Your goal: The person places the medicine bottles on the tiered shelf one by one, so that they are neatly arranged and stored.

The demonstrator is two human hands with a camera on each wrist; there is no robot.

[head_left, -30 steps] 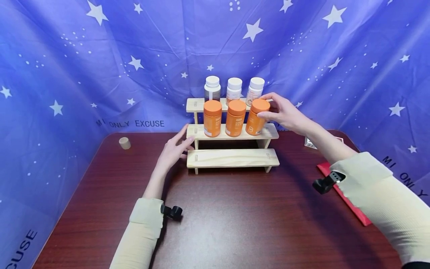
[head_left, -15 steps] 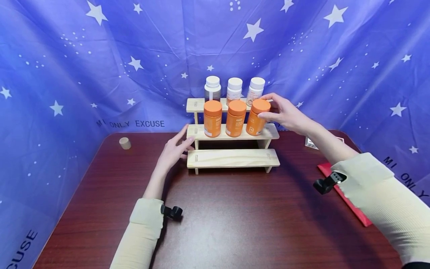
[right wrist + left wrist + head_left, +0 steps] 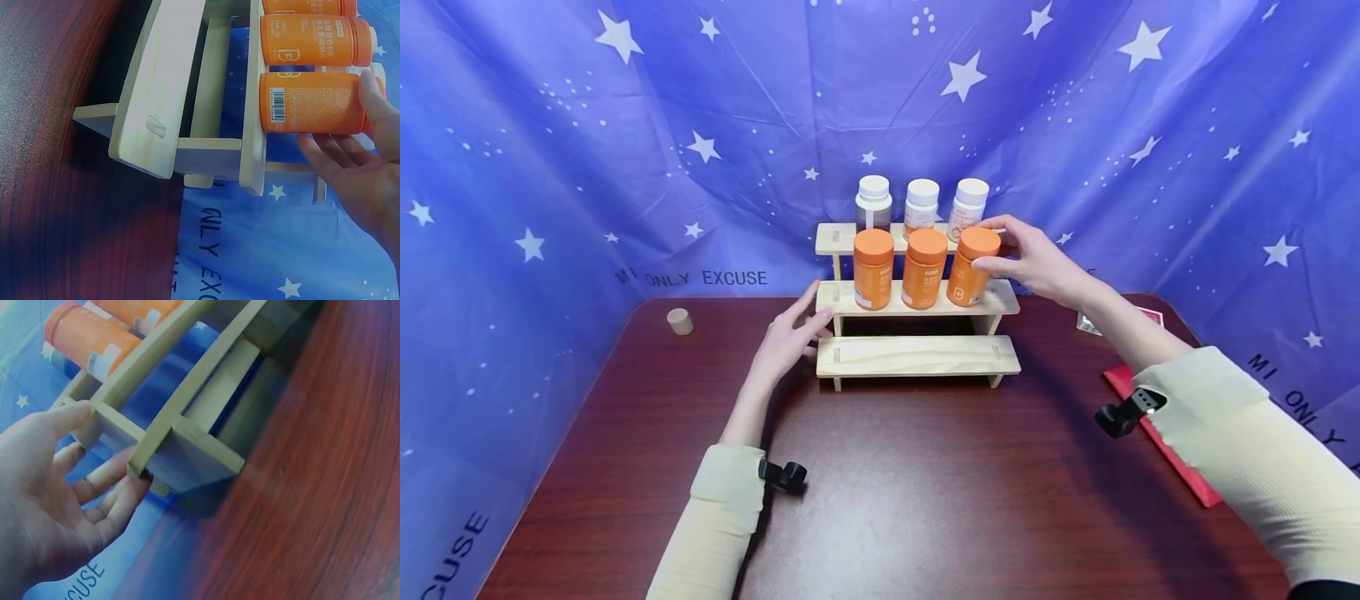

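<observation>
A three-tier wooden stand (image 3: pixel 917 357) bears three orange bottles in a row on its middle tier. My right hand (image 3: pixel 1045 262) grips the rightmost orange bottle (image 3: pixel 966 287), thumb on the near side by the lid and fingers round the far side. In the right wrist view this bottle (image 3: pixel 312 103) stands on the tier beside the middle orange bottle (image 3: pixel 306 40). My left hand (image 3: pixel 782 342) touches the stand's left end; in the left wrist view its fingertips (image 3: pixel 134 484) lie against the tier ends. Behind, three white-capped bottles (image 3: pixel 922 204) stand on the top tier.
The lowest tier has nothing on it. A small pale cylinder (image 3: pixel 680 322) is at the far left of the dark wooden table (image 3: pixel 880 500). At the right lie a red flat item (image 3: pixel 1180 458) and a partly hidden small box (image 3: pixel 1087 323). A starry blue curtain hangs behind.
The head view has shifted slightly. Both hands keep their places, the right one on the orange bottle and the left one at the stand.
</observation>
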